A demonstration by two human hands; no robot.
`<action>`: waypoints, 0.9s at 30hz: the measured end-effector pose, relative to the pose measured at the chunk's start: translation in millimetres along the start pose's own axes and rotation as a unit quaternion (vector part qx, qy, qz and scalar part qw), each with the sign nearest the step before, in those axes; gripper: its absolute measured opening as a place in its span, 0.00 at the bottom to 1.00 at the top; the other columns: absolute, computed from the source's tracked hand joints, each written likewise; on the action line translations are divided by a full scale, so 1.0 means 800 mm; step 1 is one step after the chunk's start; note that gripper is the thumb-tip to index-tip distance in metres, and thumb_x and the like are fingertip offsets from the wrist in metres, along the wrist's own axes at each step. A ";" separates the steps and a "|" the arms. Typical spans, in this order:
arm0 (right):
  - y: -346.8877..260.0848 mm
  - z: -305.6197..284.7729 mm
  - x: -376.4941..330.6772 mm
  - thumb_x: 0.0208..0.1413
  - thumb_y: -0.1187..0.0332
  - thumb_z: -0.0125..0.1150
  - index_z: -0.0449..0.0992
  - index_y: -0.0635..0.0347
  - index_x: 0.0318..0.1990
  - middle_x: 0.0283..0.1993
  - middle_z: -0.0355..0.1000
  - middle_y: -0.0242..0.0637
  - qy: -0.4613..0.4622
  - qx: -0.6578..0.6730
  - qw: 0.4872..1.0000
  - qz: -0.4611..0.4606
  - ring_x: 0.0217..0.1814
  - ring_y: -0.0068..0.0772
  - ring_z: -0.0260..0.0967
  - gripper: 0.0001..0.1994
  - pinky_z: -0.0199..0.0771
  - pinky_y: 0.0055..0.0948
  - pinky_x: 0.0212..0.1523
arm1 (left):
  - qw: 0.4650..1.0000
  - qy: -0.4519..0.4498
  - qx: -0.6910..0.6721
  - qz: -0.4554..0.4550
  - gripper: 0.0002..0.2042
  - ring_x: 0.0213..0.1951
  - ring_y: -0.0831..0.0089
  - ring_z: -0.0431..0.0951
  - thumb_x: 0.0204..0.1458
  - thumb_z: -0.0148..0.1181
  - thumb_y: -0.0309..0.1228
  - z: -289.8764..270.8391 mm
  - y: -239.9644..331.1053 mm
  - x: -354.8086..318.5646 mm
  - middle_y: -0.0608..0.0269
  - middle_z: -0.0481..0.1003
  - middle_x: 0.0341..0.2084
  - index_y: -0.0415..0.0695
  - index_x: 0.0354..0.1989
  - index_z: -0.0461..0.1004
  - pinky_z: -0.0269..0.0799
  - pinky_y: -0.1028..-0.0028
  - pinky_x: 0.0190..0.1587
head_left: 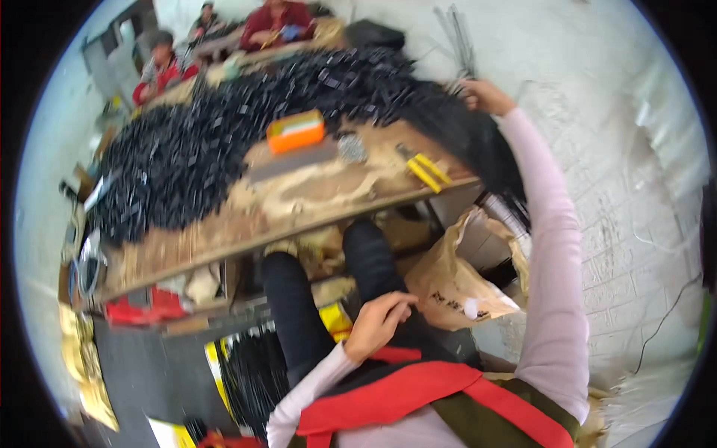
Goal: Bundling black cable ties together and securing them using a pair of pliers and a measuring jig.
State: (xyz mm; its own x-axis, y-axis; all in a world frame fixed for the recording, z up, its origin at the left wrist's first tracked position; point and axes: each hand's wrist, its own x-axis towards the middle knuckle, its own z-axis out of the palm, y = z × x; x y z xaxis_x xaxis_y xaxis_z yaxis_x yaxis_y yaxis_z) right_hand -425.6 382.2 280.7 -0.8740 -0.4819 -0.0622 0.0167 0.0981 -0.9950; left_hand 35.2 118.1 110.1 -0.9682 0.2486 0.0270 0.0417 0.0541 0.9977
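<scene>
Nearby, an orange tub (297,142) holds something pale (297,122); right grip (485,97) has dark strands (464,60), left grip (377,325) half-curled.

Wears pale pink sleeves (317,384) behind the left fingers (394,300), dark trousers (287,299) beneath. Has on, nearer, seemingly a red-and-olive apron (396,394).

Right arm (556,224) stretched far forward, nearly straight, sleeved in pale pink to wrist (509,112). Right hand (485,97) at far end, fingers curled inward, fingertips blurred. Left forearm (317,388) angled up from lower edge, close to body, likewise sleeved. Left hand (376,325) low, back showing, fingers loosely bent, pointing rightward. Hands well apart, right much farther forward.
</scene>
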 end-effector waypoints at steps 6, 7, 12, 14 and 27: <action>-0.068 0.080 -0.008 0.60 0.60 0.62 0.67 0.57 0.26 0.21 0.60 0.26 0.170 0.016 0.967 -0.189 0.15 0.17 0.48 0.15 0.49 0.23 0.15 | 0.983 -0.081 0.122 0.109 0.12 0.35 0.77 0.77 0.62 0.47 0.21 -0.057 0.096 0.036 0.64 0.77 0.30 0.39 0.49 0.76 0.74 0.77 0.39; -0.078 0.108 -0.014 0.60 0.59 0.62 0.67 0.58 0.29 0.21 0.60 0.26 0.119 0.119 0.975 -0.148 0.15 0.16 0.48 0.15 0.49 0.22 0.14 | 0.987 -0.052 0.106 0.106 0.11 0.36 0.77 0.77 0.63 0.48 0.22 -0.069 0.115 0.043 0.64 0.77 0.30 0.39 0.49 0.76 0.74 0.76 0.41; -0.093 0.250 -0.074 0.67 0.55 0.49 0.66 0.59 0.41 0.22 0.57 0.23 -0.059 0.306 0.945 -0.096 0.15 0.13 0.46 0.15 0.46 0.17 0.14 | 0.970 0.103 0.110 0.188 0.15 0.40 0.71 0.78 0.66 0.46 0.31 -0.125 0.166 0.115 0.60 0.78 0.34 0.34 0.53 0.71 0.73 0.69 0.46; -0.091 0.324 -0.115 0.68 0.56 0.48 0.66 0.61 0.44 0.24 0.58 0.25 -0.031 0.307 0.942 -0.130 0.18 0.15 0.49 0.15 0.51 0.18 0.18 | 0.968 0.128 0.109 0.187 0.18 0.40 0.69 0.78 0.67 0.45 0.35 -0.123 0.177 0.124 0.58 0.78 0.37 0.33 0.56 0.68 0.73 0.67 0.47; -0.092 0.420 -0.167 0.63 0.61 0.56 0.77 0.67 0.38 0.32 0.77 0.38 -0.177 -0.118 0.966 -0.148 0.25 0.23 0.74 0.15 0.71 0.20 0.20 | 0.941 0.214 -0.235 0.112 0.12 0.13 0.85 0.57 0.68 0.44 0.38 -0.132 0.171 0.039 0.68 0.71 0.22 0.43 0.45 0.69 0.47 0.83 0.14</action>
State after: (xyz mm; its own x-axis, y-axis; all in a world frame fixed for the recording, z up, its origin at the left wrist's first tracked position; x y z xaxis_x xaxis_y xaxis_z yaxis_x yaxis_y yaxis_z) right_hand -146.7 146.8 335.9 -0.6013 -0.7832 0.1579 -0.3561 0.0858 -0.9305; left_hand -15.2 30.9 254.2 -0.9630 -0.2148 0.1631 0.2408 -0.4125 0.8786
